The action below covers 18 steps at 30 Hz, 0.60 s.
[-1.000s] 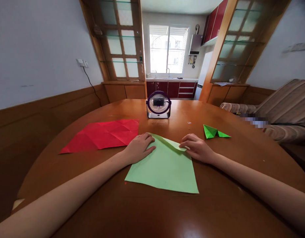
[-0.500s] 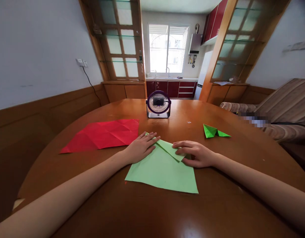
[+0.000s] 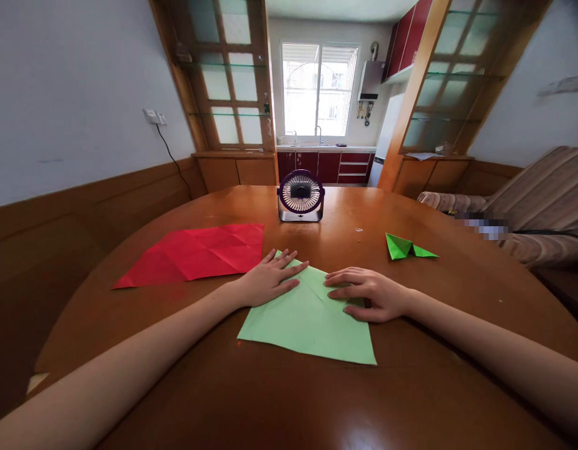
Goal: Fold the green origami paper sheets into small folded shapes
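Observation:
A sheet of light green paper (image 3: 308, 328) lies on the wooden table in front of me, its upper right part folded over in a flap. My left hand (image 3: 269, 280) rests on the upper left of the sheet, fingers spread and pointing to the right. On the flap at the upper right lies my right hand (image 3: 364, 292), its fingers apart and slightly bent, the fingertips touching the paper. Part of the sheet's upper edge is hidden beneath both hands.
Left of the sheet lies a creased red paper (image 3: 199, 253). A small purple desk fan (image 3: 301, 195) stands toward the far side of the table (image 3: 214, 400). On the right sits a folded bright green paper piece (image 3: 401, 247). A striped armchair (image 3: 547, 194) stands beyond.
The folded flap, raised a little before, has come down flat against the sheet. My right hand has opened from holding the flap's corner and now lies on it. My left hand has hardly moved.

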Each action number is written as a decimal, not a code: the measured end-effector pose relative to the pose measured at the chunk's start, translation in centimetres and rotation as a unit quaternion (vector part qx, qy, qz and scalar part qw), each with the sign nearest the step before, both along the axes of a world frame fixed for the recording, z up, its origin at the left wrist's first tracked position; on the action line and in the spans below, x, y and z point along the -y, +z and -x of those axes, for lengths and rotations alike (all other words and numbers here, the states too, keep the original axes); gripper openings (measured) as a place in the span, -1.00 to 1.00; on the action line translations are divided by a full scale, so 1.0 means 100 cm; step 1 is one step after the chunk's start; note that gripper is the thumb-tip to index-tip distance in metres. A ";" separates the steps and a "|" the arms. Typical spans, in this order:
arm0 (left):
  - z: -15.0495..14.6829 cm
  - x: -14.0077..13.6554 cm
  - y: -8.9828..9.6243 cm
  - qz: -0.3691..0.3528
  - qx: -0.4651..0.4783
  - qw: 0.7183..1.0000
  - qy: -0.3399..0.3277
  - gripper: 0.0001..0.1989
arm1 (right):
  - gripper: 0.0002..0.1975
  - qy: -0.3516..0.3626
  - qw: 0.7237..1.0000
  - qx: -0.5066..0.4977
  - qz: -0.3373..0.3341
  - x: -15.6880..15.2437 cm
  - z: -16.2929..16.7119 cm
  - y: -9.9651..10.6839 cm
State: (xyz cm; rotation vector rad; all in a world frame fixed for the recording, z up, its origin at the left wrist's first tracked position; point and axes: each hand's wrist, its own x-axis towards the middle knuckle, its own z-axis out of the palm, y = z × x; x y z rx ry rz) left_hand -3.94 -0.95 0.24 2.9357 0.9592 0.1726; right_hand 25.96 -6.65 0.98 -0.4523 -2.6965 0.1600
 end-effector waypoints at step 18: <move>-0.003 0.002 0.005 0.018 -0.032 0.999 0.009 -0.46 | -0.60 0.021 0.999 0.010 -0.030 0.001 0.003 0.001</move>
